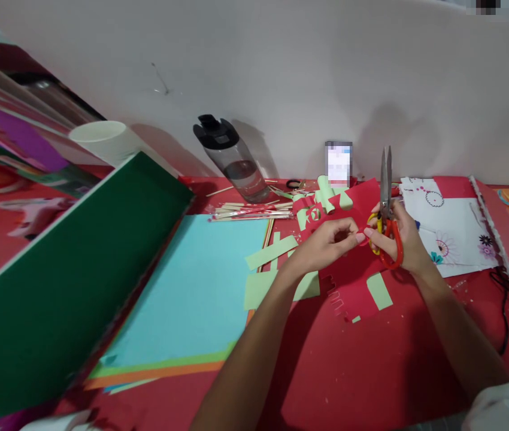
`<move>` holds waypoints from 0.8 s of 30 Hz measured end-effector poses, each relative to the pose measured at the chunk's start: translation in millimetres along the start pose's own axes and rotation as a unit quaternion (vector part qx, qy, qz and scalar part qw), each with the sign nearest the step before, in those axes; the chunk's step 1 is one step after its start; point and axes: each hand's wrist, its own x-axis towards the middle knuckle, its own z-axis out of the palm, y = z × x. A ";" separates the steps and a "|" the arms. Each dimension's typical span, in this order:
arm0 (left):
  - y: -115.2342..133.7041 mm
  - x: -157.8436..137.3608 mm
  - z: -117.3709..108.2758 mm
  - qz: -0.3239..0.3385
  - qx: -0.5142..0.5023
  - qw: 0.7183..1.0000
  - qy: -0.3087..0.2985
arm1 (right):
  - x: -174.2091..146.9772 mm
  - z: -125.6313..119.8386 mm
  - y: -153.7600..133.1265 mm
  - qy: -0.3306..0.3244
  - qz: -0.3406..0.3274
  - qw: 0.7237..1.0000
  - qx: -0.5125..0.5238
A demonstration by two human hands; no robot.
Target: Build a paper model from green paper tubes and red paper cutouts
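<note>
My right hand [400, 239] is closed round a pair of scissors [386, 185] with red and yellow handles, the blades pointing up and nearly together. Its thumb and finger also meet a small red paper piece [362, 237]. From the left, my left hand [335, 240] pinches that same piece between thumb and fingertips; its exact shape is mostly hidden. Beneath both hands lies a red paper sheet [353, 281] with cut-out edges. Pale green paper strips [272, 252] and a green paper scrap [379, 291] are scattered around it.
A stack of coloured paper [196, 281], light blue on top, lies left beside a leaning dark green board [75, 269]. Behind are a water bottle [236, 164], thin wooden sticks [254, 211] and a lit phone [339, 163]. Patterned white paper [456, 233] and a black cable [505, 311] lie right.
</note>
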 end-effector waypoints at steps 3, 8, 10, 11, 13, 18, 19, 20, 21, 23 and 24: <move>0.6 -0.8 0.2 -0.003 -0.015 1.000 0.011 | 0.2 0.0 -0.1 0.032 -0.022 0.999 0.006; 3.2 -2.3 -0.9 0.006 -0.021 1.000 0.014 | 2.2 -1.7 -2.4 0.077 -0.028 0.997 -0.005; 3.4 -1.6 0.8 0.010 -0.016 1.000 0.004 | 2.6 -1.3 -2.2 0.085 -0.027 0.996 -0.012; 2.9 -0.8 2.3 0.011 -0.013 1.000 -0.003 | 2.7 -0.5 -1.8 0.086 -0.027 0.996 -0.014; 0.9 1.3 6.6 0.014 -0.009 1.000 -0.010 | 2.4 1.8 -1.0 0.083 -0.027 0.996 -0.015; -6.1 5.8 13.2 0.028 -0.027 0.999 0.020 | 1.1 7.6 -1.9 0.074 -0.021 0.997 -0.009; -6.9 6.0 12.7 0.026 -0.030 0.999 0.033 | 0.9 7.7 -2.2 0.066 -0.017 0.998 -0.006; -7.4 6.1 11.7 0.024 -0.035 0.998 0.049 | 0.7 7.4 -2.3 0.054 -0.010 0.999 -0.001; -7.6 6.0 10.4 0.022 -0.041 0.997 0.068 | 0.4 6.8 -2.1 0.036 -0.002 0.999 0.005; -7.0 5.7 7.5 0.020 -0.063 0.992 0.111 | -0.3 5.2 -1.0 -0.010 0.012 1.000 0.015; -6.2 5.6 6.2 0.020 -0.076 0.988 0.135 | -0.9 4.5 -0.2 -0.034 0.015 0.999 0.015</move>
